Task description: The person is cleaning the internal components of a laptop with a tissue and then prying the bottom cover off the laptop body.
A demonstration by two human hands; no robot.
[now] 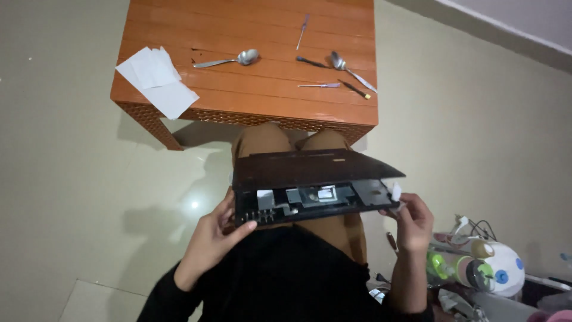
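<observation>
Left hand (213,235): nearest to the camera, in a black sleeve; its grip is closed on the left end of the black device, thumb on the front edge.
Black device (310,179): flat and wide, held in the air above the lap, between both hands and in front of the counter; the top cover is lifted and tilted, so the inside shows grey metal parts and small white pieces.
Right hand (413,219): its grip holds the right end of the device; a small white piece (395,191) is at the fingertips.
White papers (156,79): on the left corner of the orange counter (250,98), partly over the edge.
Spoon (229,59): in the middle of the counter.
Second spoon (350,68): on the right, near several thin tools (322,85).
Floor: a pile of bottles and cables (476,262) at the lower right.
</observation>
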